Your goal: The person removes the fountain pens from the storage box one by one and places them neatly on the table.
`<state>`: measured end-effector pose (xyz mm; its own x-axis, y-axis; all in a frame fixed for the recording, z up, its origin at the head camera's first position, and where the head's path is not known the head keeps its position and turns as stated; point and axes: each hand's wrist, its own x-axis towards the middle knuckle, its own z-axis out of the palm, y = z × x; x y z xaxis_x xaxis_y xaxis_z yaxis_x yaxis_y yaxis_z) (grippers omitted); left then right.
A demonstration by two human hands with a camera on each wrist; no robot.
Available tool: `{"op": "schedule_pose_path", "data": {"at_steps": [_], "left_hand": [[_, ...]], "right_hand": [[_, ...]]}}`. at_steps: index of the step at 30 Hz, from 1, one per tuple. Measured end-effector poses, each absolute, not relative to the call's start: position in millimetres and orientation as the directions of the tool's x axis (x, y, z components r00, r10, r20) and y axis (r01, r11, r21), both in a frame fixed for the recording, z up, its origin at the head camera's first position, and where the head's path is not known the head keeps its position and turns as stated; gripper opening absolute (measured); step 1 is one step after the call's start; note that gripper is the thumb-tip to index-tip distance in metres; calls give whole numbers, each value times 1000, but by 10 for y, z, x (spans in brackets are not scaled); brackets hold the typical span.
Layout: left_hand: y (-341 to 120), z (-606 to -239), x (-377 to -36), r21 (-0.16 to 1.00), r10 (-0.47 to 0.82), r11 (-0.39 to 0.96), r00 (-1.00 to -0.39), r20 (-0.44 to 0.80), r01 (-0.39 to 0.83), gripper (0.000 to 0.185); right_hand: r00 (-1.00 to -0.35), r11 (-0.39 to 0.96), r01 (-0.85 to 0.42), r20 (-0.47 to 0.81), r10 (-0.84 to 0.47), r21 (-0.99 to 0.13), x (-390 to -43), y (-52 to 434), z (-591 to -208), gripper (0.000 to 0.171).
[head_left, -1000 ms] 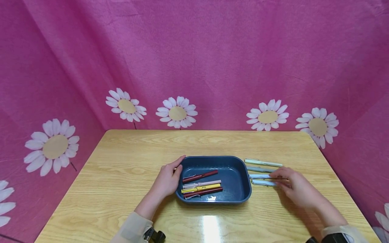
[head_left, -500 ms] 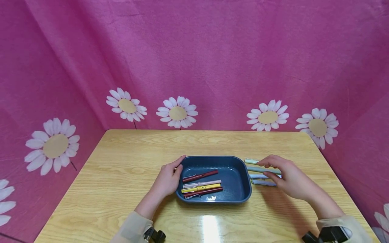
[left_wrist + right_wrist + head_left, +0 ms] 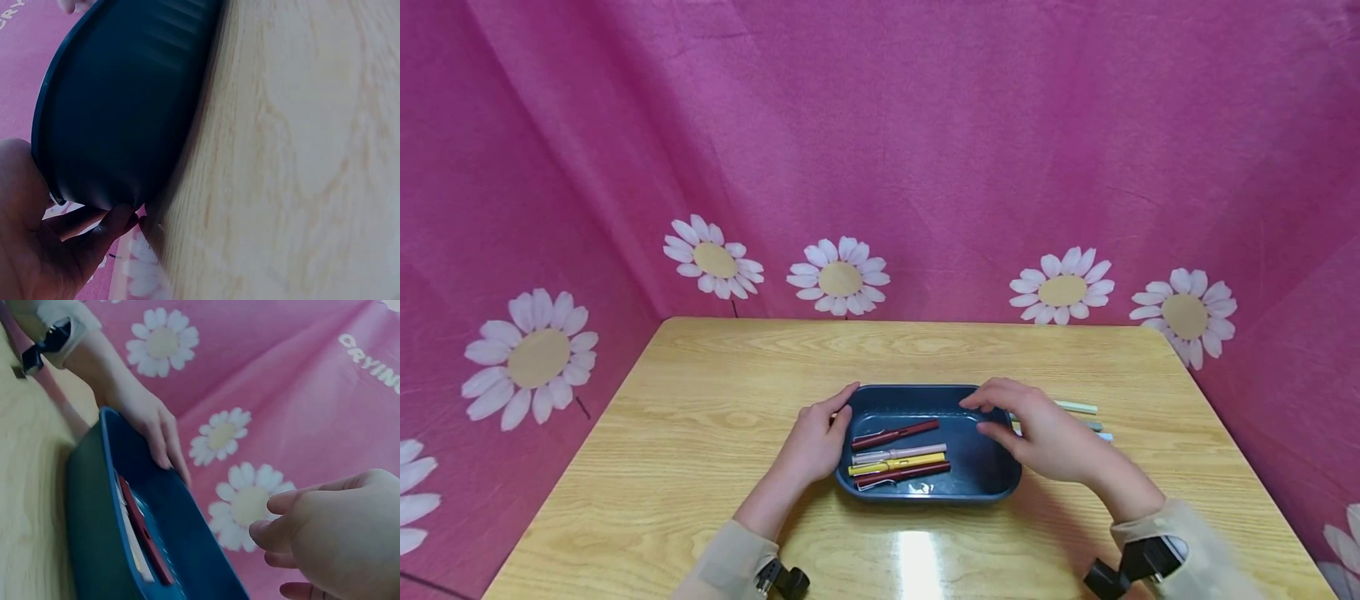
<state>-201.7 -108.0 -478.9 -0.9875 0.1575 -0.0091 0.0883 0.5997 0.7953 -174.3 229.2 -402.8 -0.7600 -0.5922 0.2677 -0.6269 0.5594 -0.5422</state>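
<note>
- The left hand (image 3: pixel 815 446) rested open-fingered against the blue tray (image 3: pixel 992 487), steadying it on the bench (image 3: pixel 700 467).
- The right hand (image 3: pixel 1045 432) hovered over the tray's right end, grip loose and holding nothing visible.

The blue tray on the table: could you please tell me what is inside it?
The blue tray holds four pens: two dark red, one pale pink, one yellow. The right hand hovers over its right end, hiding that part of the floor.
</note>
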Motion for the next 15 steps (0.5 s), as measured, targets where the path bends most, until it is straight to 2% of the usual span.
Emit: {"op": "schedule_pose_path", "data": {"at_steps": [7,15], "left_hand": [[-1091,-4792,-2017,802,174,588,-985,1,105,46],[-1090,-4790,-2032,803,178,586,-984,0,106,46]], "right_hand": [[-721,534,-642,196,-665,-550,-1935,1934,-4168,33],[-707,566,-648,125,-696,-511,-2147,1636,-4356,26]]}}
